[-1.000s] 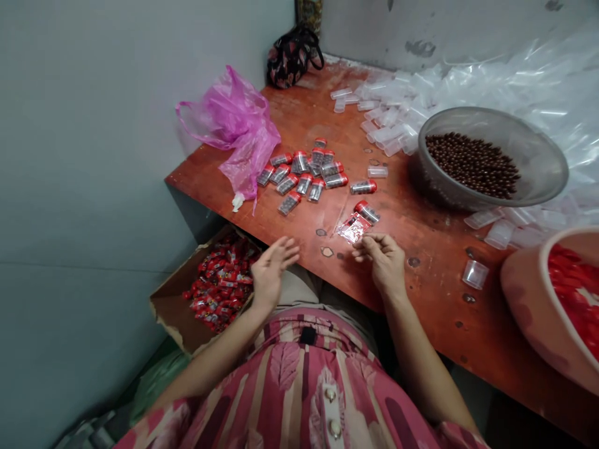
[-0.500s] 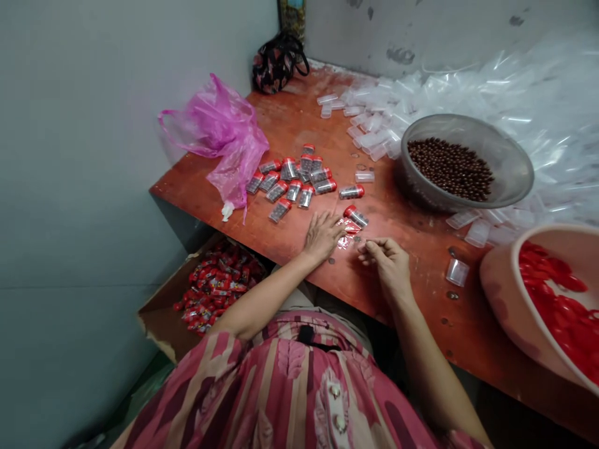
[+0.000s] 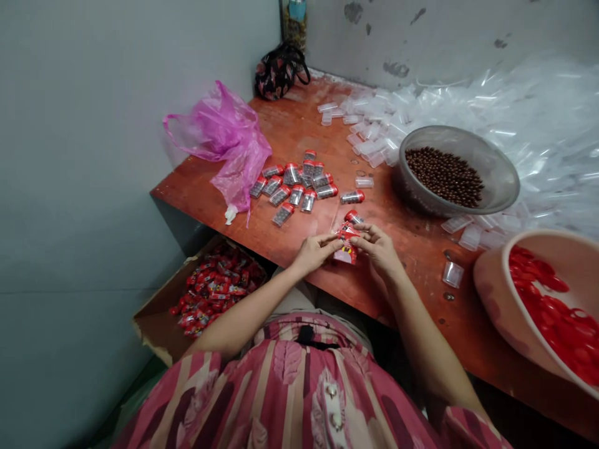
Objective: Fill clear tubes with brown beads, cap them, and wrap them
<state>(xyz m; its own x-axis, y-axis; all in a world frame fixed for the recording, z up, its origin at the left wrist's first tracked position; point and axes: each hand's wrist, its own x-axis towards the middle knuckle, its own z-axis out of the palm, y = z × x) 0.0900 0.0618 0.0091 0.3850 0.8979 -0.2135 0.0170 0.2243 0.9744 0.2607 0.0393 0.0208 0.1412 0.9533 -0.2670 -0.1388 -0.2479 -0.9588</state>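
Observation:
A small red printed plastic wrapper (image 3: 345,254) with a yellow and pink design is at the table's near edge. My left hand (image 3: 313,254) pinches its left side between thumb and fingers. From the right, my right hand (image 3: 380,251) grips the opposite side with thumb and fingertips. Just behind the wrapper lies a small clear bottle with a red cap (image 3: 353,216), partly hidden. Farther left on the table, several red-capped bottles (image 3: 283,214) filled with dark balls lie in a loose group.
A grey bowl (image 3: 508,181) of brown balls stands right, before a heap of clear empty containers (image 3: 374,146). A pink basin (image 3: 491,280) holds red caps. Pink plastic bag (image 3: 224,131) lies left. Below the edge, a cardboard box (image 3: 154,318) holds wrapped red bottles.
My left hand has gone from lying flat over the wrapper to pinching its side. My right hand has moved left and taken hold of it. The view has shifted slightly.

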